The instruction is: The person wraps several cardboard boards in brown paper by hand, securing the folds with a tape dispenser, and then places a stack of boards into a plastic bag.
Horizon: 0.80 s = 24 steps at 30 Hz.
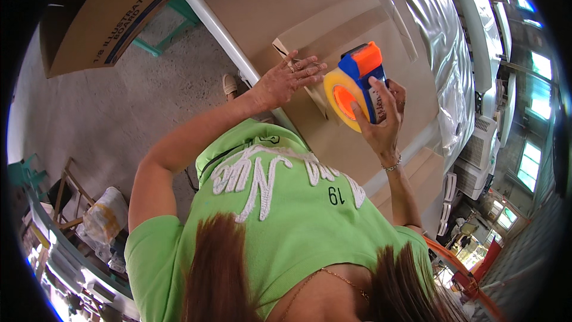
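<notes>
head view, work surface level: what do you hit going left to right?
Cardboard box on the floor → white table edge → left hand flat on a flat brown carton → tape dispenser in the right hand → clear plastic sheeting

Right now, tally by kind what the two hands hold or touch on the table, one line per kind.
Tape dispensers: 1, the blue and orange tape dispenser gripped by the right hand.
Cardboard boxes: 1, the flat brown box pressed by the left hand.
Large cardboard sheets: 1, the cardboard sheet under the box.
Total: 3
</notes>
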Each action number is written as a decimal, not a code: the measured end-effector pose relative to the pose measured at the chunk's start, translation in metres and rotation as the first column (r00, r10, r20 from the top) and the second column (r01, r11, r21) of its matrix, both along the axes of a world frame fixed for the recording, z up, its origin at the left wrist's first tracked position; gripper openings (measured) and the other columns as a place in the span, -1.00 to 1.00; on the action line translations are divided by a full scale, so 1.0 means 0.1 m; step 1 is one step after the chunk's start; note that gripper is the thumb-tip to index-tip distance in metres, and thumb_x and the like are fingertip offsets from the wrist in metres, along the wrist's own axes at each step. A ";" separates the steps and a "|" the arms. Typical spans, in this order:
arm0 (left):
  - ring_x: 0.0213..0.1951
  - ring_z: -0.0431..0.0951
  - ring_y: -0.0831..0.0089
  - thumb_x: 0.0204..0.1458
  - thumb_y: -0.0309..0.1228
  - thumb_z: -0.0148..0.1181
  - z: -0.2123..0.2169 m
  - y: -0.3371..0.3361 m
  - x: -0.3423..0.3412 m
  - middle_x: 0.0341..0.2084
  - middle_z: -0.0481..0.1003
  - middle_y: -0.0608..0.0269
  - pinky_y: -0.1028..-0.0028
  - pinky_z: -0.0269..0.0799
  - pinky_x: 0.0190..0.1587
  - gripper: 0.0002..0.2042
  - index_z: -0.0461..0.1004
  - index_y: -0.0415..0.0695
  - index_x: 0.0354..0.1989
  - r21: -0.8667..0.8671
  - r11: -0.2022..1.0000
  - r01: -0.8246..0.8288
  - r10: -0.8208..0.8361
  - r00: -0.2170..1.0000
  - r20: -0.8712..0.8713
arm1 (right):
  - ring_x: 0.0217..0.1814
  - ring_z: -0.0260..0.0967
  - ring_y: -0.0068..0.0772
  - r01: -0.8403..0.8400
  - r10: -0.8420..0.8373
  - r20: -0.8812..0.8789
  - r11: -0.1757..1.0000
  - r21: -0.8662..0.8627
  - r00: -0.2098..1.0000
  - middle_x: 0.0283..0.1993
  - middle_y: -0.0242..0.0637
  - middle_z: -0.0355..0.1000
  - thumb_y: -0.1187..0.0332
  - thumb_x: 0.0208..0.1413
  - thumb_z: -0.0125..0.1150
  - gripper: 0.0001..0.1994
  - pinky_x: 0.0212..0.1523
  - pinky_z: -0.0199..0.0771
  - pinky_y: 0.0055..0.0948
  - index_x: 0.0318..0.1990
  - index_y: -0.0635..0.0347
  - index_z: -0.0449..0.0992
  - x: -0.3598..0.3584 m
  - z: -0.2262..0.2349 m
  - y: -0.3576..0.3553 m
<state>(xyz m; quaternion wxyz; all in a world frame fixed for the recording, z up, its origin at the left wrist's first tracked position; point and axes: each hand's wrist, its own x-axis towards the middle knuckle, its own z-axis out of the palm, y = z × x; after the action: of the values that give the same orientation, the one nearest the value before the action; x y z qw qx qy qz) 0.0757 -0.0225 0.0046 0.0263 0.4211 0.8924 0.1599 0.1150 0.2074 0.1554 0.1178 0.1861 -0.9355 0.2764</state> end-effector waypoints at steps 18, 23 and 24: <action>0.44 -0.04 0.48 -0.01 -0.56 0.03 -0.04 0.01 -0.03 0.28 0.26 0.40 0.13 -0.35 0.50 -0.46 0.32 -0.01 0.23 0.201 0.978 -0.045 0.020 0.992 0.125 | -0.26 0.52 -0.18 -0.120 0.130 -0.074 0.984 0.132 0.989 0.04 -0.09 0.31 0.43 -0.29 0.51 -0.40 -0.38 0.63 -0.32 0.05 -0.22 0.59 -0.08 -0.26 -0.20; 0.43 -0.01 0.47 -0.04 -0.59 0.04 -0.04 0.00 -0.05 0.24 0.30 0.40 0.17 -0.34 0.50 -0.48 0.36 -0.01 0.19 0.288 0.956 -0.044 0.017 0.995 0.096 | -0.25 0.52 -0.18 -0.111 0.120 -0.060 0.985 0.133 0.991 0.04 -0.09 0.31 0.43 -0.30 0.51 -0.39 -0.37 0.63 -0.30 0.05 -0.22 0.59 -0.05 -0.29 -0.17; 0.42 0.00 0.46 -0.04 -0.59 0.04 -0.05 0.00 -0.06 0.23 0.31 0.39 0.18 -0.34 0.50 -0.49 0.36 -0.01 0.18 0.326 0.944 -0.041 0.013 0.996 0.089 | -0.25 0.52 -0.17 -0.109 0.117 -0.062 0.986 0.128 0.991 0.04 -0.10 0.31 0.43 -0.30 0.51 -0.39 -0.37 0.63 -0.30 0.05 -0.22 0.59 -0.05 -0.30 -0.17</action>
<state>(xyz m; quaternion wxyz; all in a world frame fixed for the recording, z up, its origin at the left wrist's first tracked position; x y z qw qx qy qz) 0.0695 -0.0224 -0.0002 -0.0080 0.4001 0.8572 0.3241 0.1104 0.1907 0.1256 0.1223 0.2554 -0.9341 0.2174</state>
